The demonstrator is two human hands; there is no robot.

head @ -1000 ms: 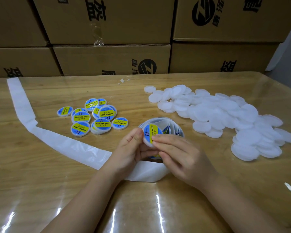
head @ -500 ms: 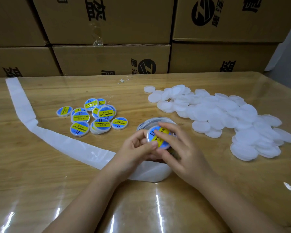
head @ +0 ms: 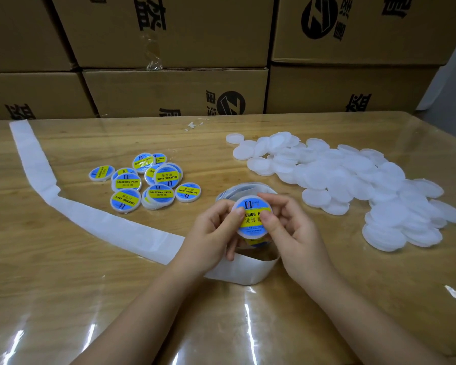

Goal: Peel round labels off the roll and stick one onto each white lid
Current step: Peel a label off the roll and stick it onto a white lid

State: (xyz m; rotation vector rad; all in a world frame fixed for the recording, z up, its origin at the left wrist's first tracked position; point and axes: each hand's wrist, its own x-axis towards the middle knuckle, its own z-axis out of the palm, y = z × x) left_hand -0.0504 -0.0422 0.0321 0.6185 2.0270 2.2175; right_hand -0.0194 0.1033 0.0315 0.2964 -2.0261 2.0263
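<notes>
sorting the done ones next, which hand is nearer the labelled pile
Left. The left hand is just right of the labelled pile and a little nearer the person; the right hand is farther right, beyond the held lid.

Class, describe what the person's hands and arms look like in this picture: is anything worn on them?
Both the left hand and the right hand are bare: no gloves, rings, watch or bracelets can be seen. Both forearms are uncovered down to the frame's bottom edge, with no sleeve in view. The fingers have short, unpainted nails.
</notes>
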